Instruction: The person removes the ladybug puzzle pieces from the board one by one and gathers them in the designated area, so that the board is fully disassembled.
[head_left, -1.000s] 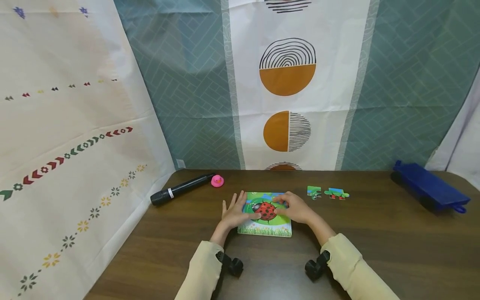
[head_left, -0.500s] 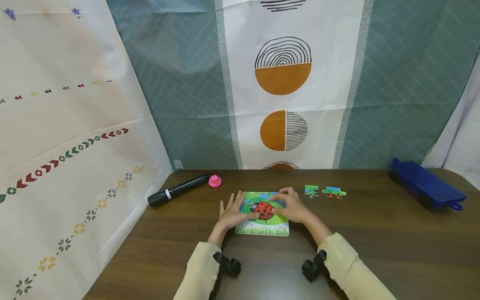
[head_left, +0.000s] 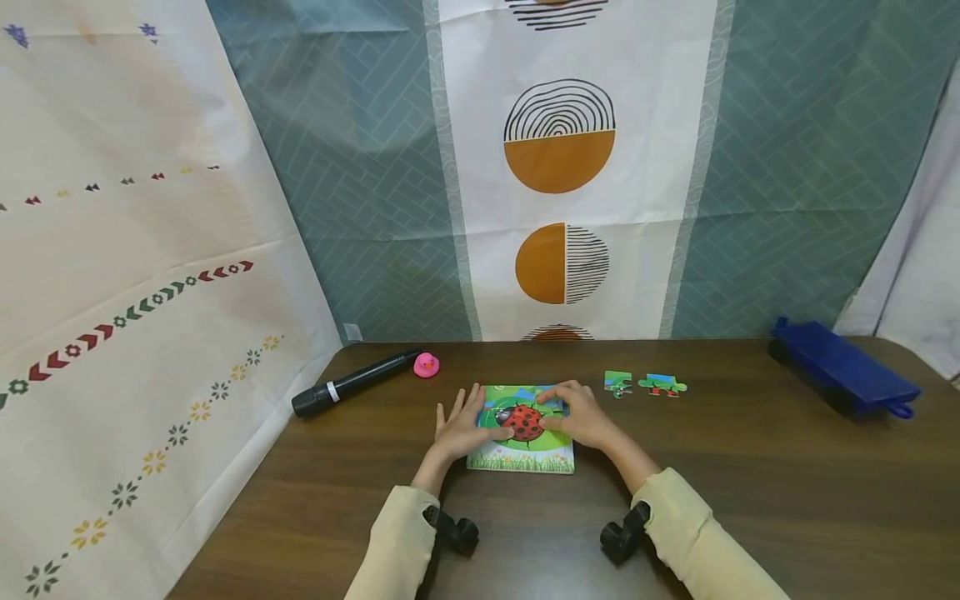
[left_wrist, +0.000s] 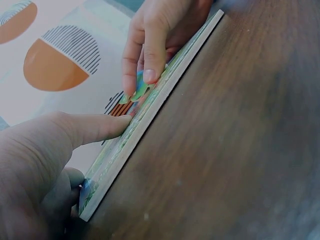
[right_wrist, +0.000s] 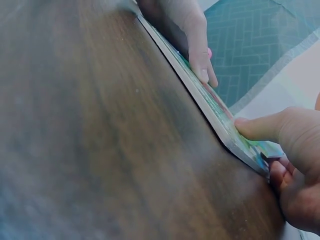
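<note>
A square puzzle board (head_left: 519,458) with a red ladybug on a green ground lies flat on the table in the head view. My left hand (head_left: 459,433) is spread over its left side, the thumb resting on the picture by the ladybug's head. From the right, my right hand (head_left: 588,418) reaches over the board's upper right part. Between its thumb and fingers it pinches a green and blue puzzle piece (left_wrist: 143,90), tilted up from the board's surface in the left wrist view. That hand hides part of the board's right edge.
Two loose puzzle pieces, a green one (head_left: 618,382) and a wider one (head_left: 663,384), lie right of the board. A black flashlight (head_left: 352,384) and a pink rubber duck (head_left: 426,365) are at the back left. A blue tray-like object (head_left: 847,367) stands at the back right.
The view has shifted slightly, so everything appears a little further left. Both hands keep nearly the same places on the board; no other object has visibly moved.
</note>
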